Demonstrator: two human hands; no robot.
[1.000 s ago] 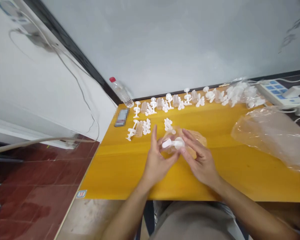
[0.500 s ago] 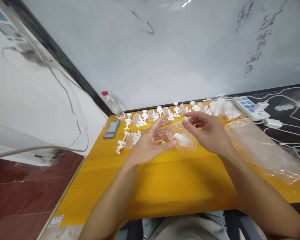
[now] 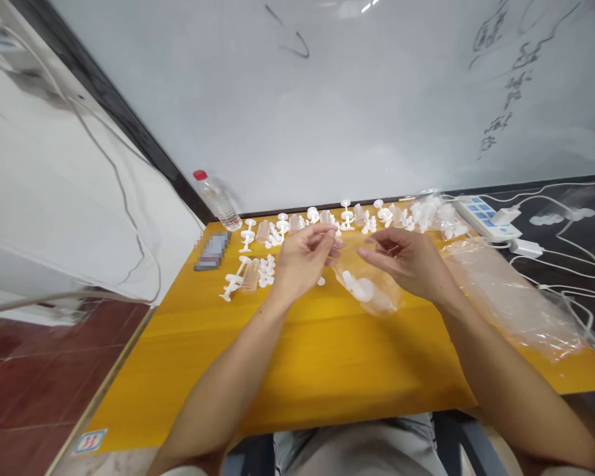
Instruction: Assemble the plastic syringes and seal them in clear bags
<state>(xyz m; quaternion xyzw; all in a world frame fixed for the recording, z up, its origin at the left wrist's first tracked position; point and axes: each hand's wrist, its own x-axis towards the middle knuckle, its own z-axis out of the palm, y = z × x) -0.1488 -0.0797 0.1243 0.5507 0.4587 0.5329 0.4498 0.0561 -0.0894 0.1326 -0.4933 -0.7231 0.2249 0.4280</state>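
Between my hands hangs a clear plastic bag with white plastic parts inside, their exact kind unclear. My left hand is closed, thumb and fingertips pinching the bag's upper left edge. On the other side, my right hand is curled at the bag's upper right edge, seemingly gripping the film; a small gap shows between thumb and forefinger. Beyond my left hand lie a clear plastic cylinder, a white plunger-like piece and small white pieces. More such sets line the back edge.
A bottle with a red cap and a blurred phone are at the back left. On the right lie a large clear bag, a bag of white parts, and a power strip with cables. A whiteboard rises behind the table.
My left hand has gone from spread fingers beside the bag to a pinch on its edge. The bag's lower end has swung slightly right and down. The view has shifted slightly.
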